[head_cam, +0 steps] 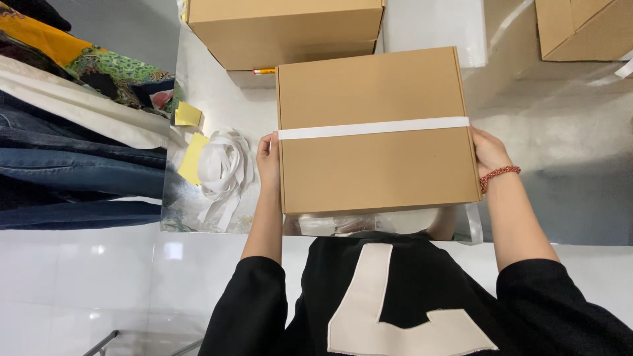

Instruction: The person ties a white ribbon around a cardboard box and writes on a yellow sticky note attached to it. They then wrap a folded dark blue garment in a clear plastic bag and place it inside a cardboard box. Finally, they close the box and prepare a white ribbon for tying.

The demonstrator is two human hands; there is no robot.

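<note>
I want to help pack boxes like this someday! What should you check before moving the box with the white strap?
1. Both hands on the box: left hand and right hand press opposite sides of the cardboard box: ok.
2. White strap runs straight across the lid: ok.
3. Lid closed flat: ok.
4. Strap fastened underneath: cannot tell.
5. Loose white strapping pile lies apart from the box: ok.
6. Room behind: another carton sits very close: not ok.

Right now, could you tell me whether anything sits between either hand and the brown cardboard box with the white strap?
Nothing visible does. The left hand and the right hand each press flat against opposite sides of the brown cardboard box.
</note>
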